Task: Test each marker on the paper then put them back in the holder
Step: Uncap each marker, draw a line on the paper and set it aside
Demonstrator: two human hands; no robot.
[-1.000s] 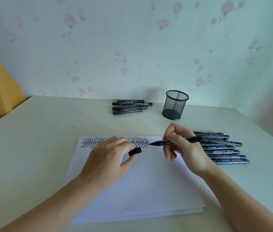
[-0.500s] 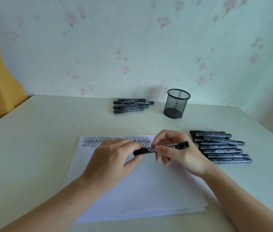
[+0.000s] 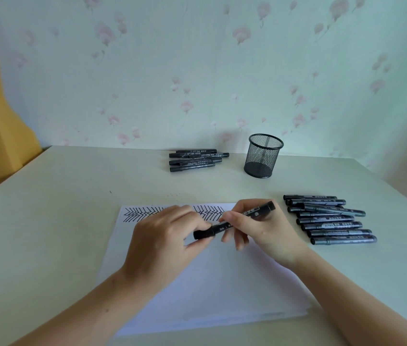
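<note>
Both hands on one black marker (image 3: 235, 222) mid-frame: left hand (image 3: 167, 236) pinches its cap end, right hand (image 3: 260, 226) grips the barrel, above the paper (image 3: 210, 283).

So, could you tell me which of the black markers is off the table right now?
The marker gripped by both hands above the paper; the far group and the right-hand pile lie on the table.

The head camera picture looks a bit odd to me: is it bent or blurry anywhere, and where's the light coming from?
Head view: wide-angle bending curves the table edges; soft, even light, faint shadows under both hands; no glare; print on the marker and the mesh holder reads soft.
</note>
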